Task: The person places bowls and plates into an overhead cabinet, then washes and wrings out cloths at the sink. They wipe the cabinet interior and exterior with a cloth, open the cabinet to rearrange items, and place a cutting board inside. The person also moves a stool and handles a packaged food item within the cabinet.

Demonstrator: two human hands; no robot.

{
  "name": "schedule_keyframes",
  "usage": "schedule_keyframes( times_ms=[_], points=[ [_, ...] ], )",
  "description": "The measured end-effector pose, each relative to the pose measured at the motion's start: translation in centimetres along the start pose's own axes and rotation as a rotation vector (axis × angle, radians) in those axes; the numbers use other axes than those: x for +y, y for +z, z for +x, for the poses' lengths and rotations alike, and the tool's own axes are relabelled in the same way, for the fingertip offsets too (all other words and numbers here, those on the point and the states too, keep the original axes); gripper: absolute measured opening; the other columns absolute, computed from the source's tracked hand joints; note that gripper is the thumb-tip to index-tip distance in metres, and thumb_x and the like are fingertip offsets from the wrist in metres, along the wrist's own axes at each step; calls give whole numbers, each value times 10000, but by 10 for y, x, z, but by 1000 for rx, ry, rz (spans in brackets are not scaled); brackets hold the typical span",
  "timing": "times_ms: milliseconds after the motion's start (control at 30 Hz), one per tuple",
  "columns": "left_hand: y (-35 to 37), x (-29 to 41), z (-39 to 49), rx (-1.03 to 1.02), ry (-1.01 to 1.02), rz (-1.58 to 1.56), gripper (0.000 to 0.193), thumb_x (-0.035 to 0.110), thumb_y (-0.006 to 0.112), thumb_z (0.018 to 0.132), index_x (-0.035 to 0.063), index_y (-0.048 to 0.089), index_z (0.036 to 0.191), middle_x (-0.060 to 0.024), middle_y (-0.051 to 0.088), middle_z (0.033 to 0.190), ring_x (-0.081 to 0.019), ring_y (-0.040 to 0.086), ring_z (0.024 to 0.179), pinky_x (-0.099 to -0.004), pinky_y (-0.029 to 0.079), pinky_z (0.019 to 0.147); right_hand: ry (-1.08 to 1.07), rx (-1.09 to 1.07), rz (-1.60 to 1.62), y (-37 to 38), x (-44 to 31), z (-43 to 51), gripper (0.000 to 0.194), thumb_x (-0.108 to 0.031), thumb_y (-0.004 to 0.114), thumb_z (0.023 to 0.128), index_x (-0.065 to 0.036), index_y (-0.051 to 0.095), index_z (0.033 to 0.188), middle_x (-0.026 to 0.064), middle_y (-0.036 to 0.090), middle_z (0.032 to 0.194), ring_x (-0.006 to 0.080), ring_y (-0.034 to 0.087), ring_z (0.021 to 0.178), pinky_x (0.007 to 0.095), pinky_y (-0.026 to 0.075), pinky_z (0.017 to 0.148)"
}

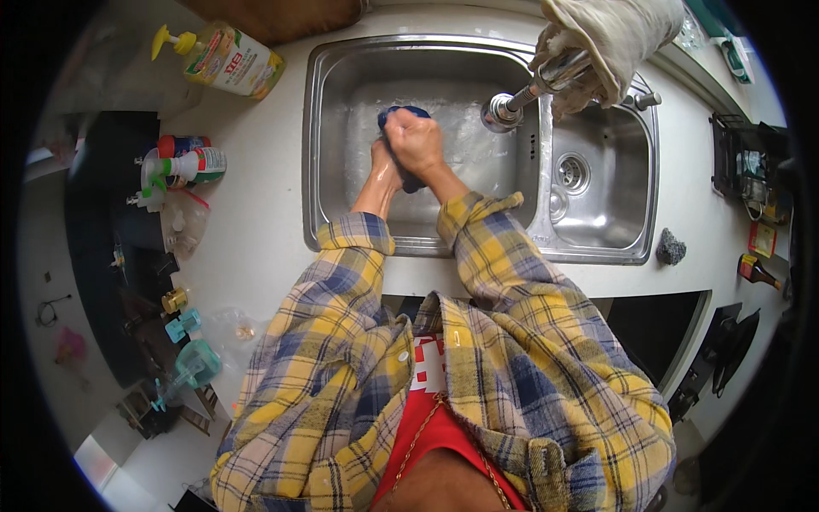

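Observation:
Both of my hands are over the larger basin of a stainless steel sink, gripping a dark blue cloth. My right hand is clenched around the cloth, whose bunched end shows above the knuckles. Just below and to the left, my left hand is wet and partly hidden behind the right; its fingers cannot be seen, but the cloth passes through between the two hands. Shallow water lies on the basin floor. A metal faucet spout hangs over the basin's right side.
A beige cloth drapes over the faucet. The smaller basin has a drain strainer. A steel wool scrubber sits right of the sink. On the left counter stand a yellow pump bottle of dish soap and a spray bottle.

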State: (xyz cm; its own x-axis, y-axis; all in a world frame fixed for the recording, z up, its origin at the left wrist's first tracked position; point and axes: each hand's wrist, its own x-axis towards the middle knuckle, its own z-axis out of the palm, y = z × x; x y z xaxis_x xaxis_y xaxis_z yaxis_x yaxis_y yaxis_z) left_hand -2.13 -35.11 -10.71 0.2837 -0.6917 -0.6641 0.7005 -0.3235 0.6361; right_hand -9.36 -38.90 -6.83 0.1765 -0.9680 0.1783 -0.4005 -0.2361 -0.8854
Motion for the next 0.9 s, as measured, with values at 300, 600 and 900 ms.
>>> schedule_keyframes(
  times_ms=[300,600,900],
  points=[
    [-5,11,-11,136,228,846,352,248,684,745,95,599,1050,-162,651,859,-268,625,821,-374,490,811,471,-274,-682,-84,146,-28,357,-408,519,881,-69,609,949,223,641,872,422,617,848,504,484,750],
    [-57,-24,15,-344,136,1880,663,372,668,787,266,402,1385,-184,367,1403,-421,383,1253,-443,335,1056,388,-851,-777,-46,125,-52,514,-298,644,816,-114,434,1247,189,592,1133,382,578,1058,550,450,869],
    [-41,2,0,-90,-490,920,876,634,519,833,86,222,1448,-241,273,1451,-496,331,1278,-676,442,788,612,-680,-260,-41,114,-43,361,-196,628,728,75,619,965,233,657,926,345,648,888,352,508,756]
  ],
)
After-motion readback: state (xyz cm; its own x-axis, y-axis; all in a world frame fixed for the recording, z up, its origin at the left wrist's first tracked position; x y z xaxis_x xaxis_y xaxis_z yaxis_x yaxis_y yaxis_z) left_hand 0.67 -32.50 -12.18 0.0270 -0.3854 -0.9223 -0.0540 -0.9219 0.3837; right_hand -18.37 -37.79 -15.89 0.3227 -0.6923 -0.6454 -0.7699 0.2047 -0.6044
